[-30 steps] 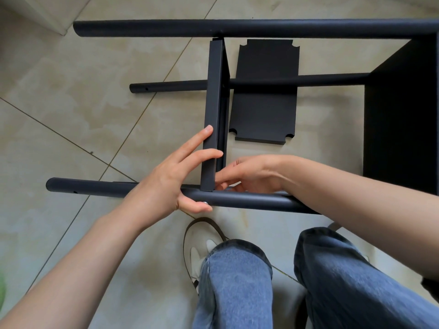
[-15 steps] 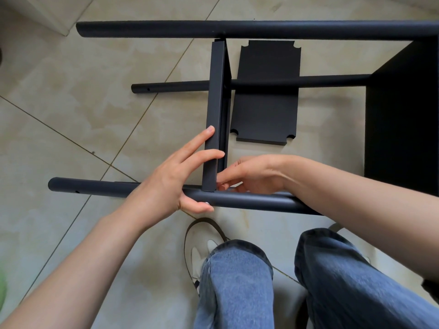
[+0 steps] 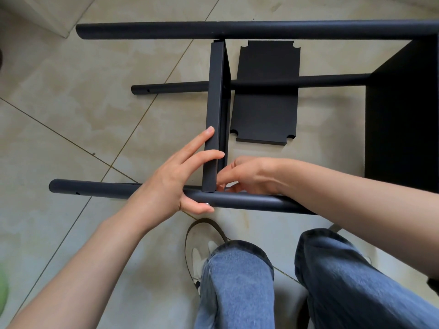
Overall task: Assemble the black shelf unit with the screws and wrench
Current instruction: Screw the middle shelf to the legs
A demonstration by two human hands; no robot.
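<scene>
Here, my right-hand fingers (image 3: 224,181) are curled in close at the corner where the upright shelf panel (image 3: 215,110) meets the near tube (image 3: 237,199), pinching at something there that I cannot make out; it may be a screw, but the panel edge and my knuckles hide it. My right hand (image 3: 251,174) sits just behind that tube, wrist crossing over it. My left hand (image 3: 171,179) braces the same joint from the other side: two straight fingers press flat against the panel's face, the thumb hooks under the near tube, nothing gripped.

The relation that matters is the joint itself. The panel's long axis runs away from me, from the near tube to the far tube (image 3: 261,29), and its near end lies directly between my two hands, touching the tube. My right hand is the nearer one to the fastening point, so I judge it should do the threading while the left keeps the panel square.

Further out, a thinner rod (image 3: 297,80) crosses behind the panel, a loose flat shelf board (image 3: 266,96) lies on the tiled floor (image 3: 71,103) beyond it, and a fitted dark end panel (image 3: 403,115) stands at the right. I see no wrench. My jeans (image 3: 237,281) and a shoe (image 3: 197,255) are below.
</scene>
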